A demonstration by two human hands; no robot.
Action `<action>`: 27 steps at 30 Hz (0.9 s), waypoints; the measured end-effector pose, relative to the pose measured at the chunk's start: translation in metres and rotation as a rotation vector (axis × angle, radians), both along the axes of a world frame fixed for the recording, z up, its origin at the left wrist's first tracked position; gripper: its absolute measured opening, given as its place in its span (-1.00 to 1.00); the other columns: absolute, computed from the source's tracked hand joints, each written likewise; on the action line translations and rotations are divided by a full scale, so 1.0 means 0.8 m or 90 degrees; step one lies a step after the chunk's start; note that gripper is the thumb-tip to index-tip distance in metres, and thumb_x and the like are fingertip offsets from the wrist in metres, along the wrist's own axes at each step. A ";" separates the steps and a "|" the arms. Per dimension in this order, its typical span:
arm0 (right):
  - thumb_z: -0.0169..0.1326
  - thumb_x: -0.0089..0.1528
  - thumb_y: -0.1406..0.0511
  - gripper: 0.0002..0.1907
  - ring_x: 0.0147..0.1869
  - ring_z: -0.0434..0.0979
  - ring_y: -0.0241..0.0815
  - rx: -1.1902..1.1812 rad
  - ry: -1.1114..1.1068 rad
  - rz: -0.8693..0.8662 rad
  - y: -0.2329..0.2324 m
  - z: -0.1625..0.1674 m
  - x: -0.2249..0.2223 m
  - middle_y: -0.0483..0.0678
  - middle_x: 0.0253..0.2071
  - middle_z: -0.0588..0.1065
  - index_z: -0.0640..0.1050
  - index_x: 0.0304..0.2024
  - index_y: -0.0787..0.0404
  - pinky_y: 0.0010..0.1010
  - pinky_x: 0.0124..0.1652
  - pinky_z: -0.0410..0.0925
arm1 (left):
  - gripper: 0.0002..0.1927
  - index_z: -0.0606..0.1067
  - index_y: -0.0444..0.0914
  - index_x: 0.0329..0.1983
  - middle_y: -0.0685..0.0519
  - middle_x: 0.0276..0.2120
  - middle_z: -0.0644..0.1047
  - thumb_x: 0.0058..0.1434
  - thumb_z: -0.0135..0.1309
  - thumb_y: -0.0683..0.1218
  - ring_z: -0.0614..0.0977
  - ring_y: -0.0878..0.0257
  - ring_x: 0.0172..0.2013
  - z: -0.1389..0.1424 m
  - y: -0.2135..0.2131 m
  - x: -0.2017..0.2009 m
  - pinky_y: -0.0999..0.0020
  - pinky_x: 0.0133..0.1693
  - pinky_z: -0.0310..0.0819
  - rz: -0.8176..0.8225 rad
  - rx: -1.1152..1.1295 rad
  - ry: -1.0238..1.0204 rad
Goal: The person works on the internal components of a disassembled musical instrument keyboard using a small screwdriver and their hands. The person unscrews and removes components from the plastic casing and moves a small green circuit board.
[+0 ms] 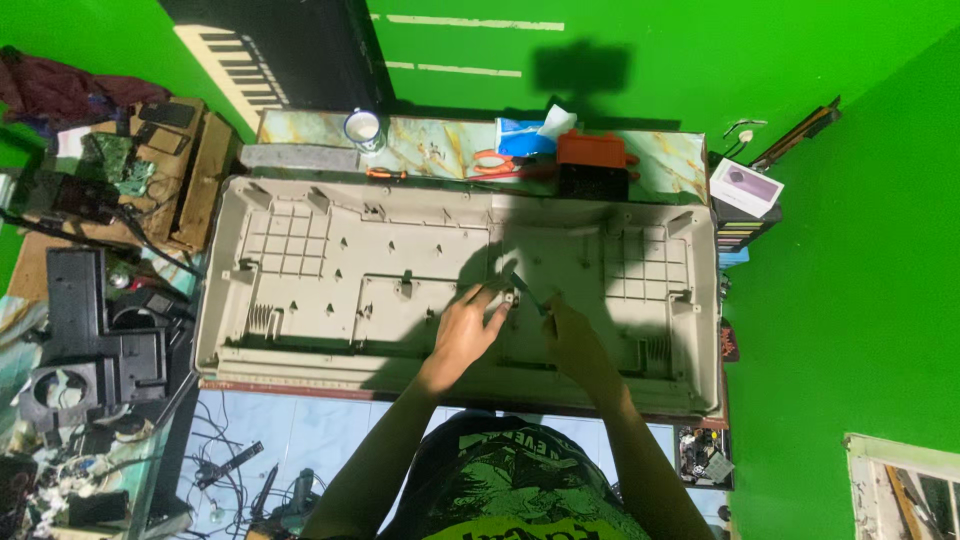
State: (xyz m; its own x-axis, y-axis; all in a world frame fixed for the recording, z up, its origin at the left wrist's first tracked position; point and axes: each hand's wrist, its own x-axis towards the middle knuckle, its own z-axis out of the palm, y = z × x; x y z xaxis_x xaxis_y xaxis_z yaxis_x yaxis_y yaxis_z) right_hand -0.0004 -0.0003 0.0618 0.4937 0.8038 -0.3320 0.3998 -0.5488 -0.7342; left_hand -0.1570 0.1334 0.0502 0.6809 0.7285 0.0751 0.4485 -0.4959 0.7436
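While the person is leaning over the bench (440, 150), both hands are working inside a large beige plastic housing shell (330, 290) that is lying open side up across the middle of the frame.

- Left hand (468, 328): lying just left of centre, fingers (497, 318) curling toward a small dark part (518, 282) and a pale boss beside it. Grip partly closed; whether it is actually pinching the part, cannot tell — shadow is covering the spot.
- Right hand (572, 335): sitting just right of the left one, fingers drawn together near the same small part. Whether this grip is closing on anything, cannot tell.
- Shell: ribbed grids showing at upper left and upper right of its floor, vent slots at lower left and lower right.

Things lying behind the shell, along the marbled bench edge at upper centre:
- white enamel mug (363, 128) with a blue rim
- orange-handled pliers (500, 163)
- orange and black box (592, 165)
- blue tissue pack (527, 134)

Far left of the frame: black electronic parts (85, 330) and cables sitting in a heap. Green wall (850, 300) filling the right side.
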 end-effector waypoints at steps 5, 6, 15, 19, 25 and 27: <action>-0.03 0.28 0.32 -0.79 -0.25 0.59 0.28 0.089 -0.130 0.016 0.023 -0.015 0.009 0.24 -0.34 0.55 0.45 -0.05 0.23 0.06 -0.30 0.38 | -0.66 0.55 -0.20 0.10 -0.18 0.00 0.59 0.29 0.13 -0.01 0.67 -0.17 -0.18 -0.018 0.029 0.006 0.07 -0.15 0.61 -0.045 0.033 -0.047; -0.04 0.29 0.31 -0.79 -0.25 0.59 0.27 0.062 -0.128 0.012 0.024 -0.018 0.010 0.23 -0.34 0.56 0.46 -0.04 0.22 0.07 -0.29 0.39 | -0.65 0.55 -0.18 0.11 -0.18 0.01 0.58 0.29 0.12 0.00 0.68 -0.16 -0.19 -0.025 0.031 0.006 0.07 -0.16 0.61 -0.048 0.013 -0.035; 0.02 0.21 0.32 -0.69 -0.28 0.58 0.24 0.022 -0.095 0.063 0.049 -0.045 0.034 0.20 -0.37 0.55 0.46 0.01 0.22 0.05 -0.28 0.38 | -0.64 0.53 -0.15 0.17 -0.22 0.03 0.59 0.38 0.13 0.06 0.67 -0.23 -0.12 -0.076 0.054 0.014 0.00 -0.11 0.57 -0.033 0.107 -0.065; 0.00 0.24 0.32 -0.66 -0.27 0.59 0.20 -0.017 -0.068 0.087 0.058 -0.053 0.041 0.23 -0.31 0.54 0.42 0.06 0.27 0.02 -0.27 0.40 | -0.61 0.50 -0.16 0.16 -0.19 0.08 0.58 0.32 0.11 0.06 0.72 -0.04 -0.19 -0.082 0.051 0.013 0.15 -0.08 0.64 -0.001 -0.097 -0.085; -0.04 0.26 0.33 -0.58 -0.24 0.59 0.15 -0.090 -0.072 0.115 0.073 -0.050 0.039 0.20 -0.20 0.54 0.35 0.17 0.25 -0.04 -0.26 0.41 | -0.65 0.48 -0.30 0.16 -0.25 0.10 0.54 0.38 0.07 -0.05 0.62 -0.11 0.04 -0.081 0.055 0.017 0.09 0.03 0.54 -0.039 -0.049 0.012; -0.06 0.28 0.34 -0.63 -0.19 0.59 0.15 -0.090 -0.096 0.122 0.077 -0.051 0.040 0.19 -0.14 0.55 0.38 0.15 0.24 -0.05 -0.22 0.39 | -0.64 0.49 -0.32 0.16 -0.27 0.12 0.53 0.35 0.08 -0.08 0.61 -0.15 0.04 -0.081 0.055 0.019 0.07 0.04 0.53 -0.027 -0.078 -0.001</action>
